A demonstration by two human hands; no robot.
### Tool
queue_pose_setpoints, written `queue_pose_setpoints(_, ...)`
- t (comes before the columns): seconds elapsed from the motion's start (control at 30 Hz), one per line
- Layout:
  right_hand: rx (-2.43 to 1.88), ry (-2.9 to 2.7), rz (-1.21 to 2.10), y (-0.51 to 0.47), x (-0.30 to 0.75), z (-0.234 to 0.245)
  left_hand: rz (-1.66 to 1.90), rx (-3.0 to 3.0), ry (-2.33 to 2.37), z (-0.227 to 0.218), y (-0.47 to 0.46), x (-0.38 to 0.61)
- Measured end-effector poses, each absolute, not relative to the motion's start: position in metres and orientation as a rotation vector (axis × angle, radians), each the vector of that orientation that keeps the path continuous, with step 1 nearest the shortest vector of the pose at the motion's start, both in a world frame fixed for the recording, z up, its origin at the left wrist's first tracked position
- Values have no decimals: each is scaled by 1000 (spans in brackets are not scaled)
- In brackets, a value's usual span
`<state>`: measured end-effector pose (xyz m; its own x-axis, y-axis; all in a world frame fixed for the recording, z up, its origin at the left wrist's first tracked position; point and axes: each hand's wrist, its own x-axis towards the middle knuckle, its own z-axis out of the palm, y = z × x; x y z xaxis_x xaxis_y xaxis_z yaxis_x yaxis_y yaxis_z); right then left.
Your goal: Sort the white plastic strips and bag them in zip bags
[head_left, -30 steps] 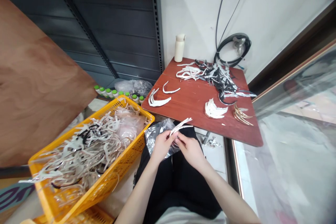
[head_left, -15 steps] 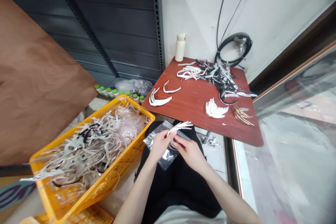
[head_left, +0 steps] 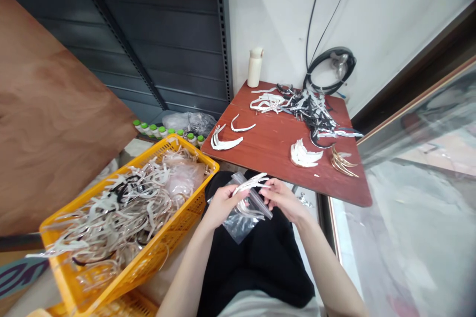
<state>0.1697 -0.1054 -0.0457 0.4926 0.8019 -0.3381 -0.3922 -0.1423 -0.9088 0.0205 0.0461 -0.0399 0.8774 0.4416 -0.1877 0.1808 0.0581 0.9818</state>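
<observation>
- Bundle of thin, curved white strips [head_left: 253, 182]: between the two hands, above the lap.
- Left hand [head_left: 223, 203]: pinches the bundle between thumb and fingers.
- Right hand [head_left: 280, 198]: fingers curled at the bundle's right-hand ends; whether they grip or merely touch, I cannot tell.
- Clear plastic zip bag [head_left: 238, 230]: below the bundle, between the hands.
- Yellow perforated plastic basket [head_left: 182, 213]: left of the left hand, heaped with tangled pale strips [head_left: 122, 223].
- Reddish-brown table [head_left: 267, 146]: beyond both hands, bearing fanned white curved pieces [head_left: 305, 154] past the right hand.
</observation>
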Motion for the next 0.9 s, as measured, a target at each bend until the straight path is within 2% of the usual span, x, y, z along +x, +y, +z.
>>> queue_pose_setpoints(0.1, -1100, -361, 1161, -100, 162, -62, 145, 1492, 482, -34, 45, 17)
queue_pose_setpoints(0.3, -735, -228, 1039, -90, 140, -85, 70, 1487, 464, -33, 38, 20)
queue_pose_setpoints(0.47, -841, -187, 1018, -78, 130, -84, 43, 1412, 402, -42, 33, 25)
queue_pose_setpoints(0.77, -884, -90, 749, -72, 124, -83, 161, 1259, 415, -54, 27, 30)
queue_pose_setpoints(0.9, -966, -153, 783, -72, 123, -86, 156, 1346, 438, -59, 24, 31)
